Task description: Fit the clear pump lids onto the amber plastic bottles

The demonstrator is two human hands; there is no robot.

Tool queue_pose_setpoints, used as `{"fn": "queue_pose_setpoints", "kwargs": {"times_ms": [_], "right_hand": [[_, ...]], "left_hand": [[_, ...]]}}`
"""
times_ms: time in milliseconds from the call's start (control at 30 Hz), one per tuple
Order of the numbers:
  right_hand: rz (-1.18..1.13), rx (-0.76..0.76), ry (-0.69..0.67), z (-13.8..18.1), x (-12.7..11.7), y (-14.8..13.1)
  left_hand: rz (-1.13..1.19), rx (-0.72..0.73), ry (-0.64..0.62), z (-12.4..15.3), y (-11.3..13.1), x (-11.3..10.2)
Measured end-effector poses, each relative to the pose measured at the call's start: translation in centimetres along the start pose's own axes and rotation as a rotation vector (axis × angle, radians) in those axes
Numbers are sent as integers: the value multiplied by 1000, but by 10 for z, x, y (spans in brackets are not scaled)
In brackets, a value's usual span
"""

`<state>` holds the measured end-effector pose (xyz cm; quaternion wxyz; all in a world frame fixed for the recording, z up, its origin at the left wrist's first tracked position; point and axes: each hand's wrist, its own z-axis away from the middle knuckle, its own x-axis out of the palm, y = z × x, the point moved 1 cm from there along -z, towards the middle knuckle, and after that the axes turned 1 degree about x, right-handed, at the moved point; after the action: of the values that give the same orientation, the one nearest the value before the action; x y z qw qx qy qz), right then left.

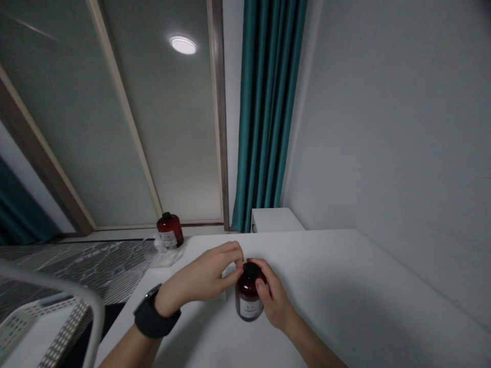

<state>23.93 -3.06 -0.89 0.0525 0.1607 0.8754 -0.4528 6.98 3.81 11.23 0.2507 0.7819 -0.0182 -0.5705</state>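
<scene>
A dark red-brown bottle (249,294) with a black cap (251,270) and a white label stands upright on the white table (326,286). My right hand (276,296) is wrapped around its right side, thumb on the front of the shoulder. From the left, my left hand (215,271), with a black watch (155,314) on the wrist, reaches to the cap's left edge. Its thumb and index fingertips come together there. Whether they pinch the cap or something small beside it is hidden.
A second red-brown bottle (171,230) stands at the table's far left corner, next to a clear plastic wrap (163,255). A white perforated basket (61,322) and a blurred grey tube (92,301) are at lower left. A white cabinet (276,220) stands behind the table.
</scene>
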Motion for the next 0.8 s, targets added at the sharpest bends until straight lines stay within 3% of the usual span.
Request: {"fn": "queue_pose_setpoints", "kwargs": {"times_ms": [300,600,800], "right_hand": [[31,-45,76,0,1,0],[49,-31,58,2,1,4],[54,-52,65,1,1,4]], "left_hand": [[-96,-6,-12,-3,3,4],[-22,-10,19,0,0,-1],[-32,2,-35,-1,-2,3]]}}
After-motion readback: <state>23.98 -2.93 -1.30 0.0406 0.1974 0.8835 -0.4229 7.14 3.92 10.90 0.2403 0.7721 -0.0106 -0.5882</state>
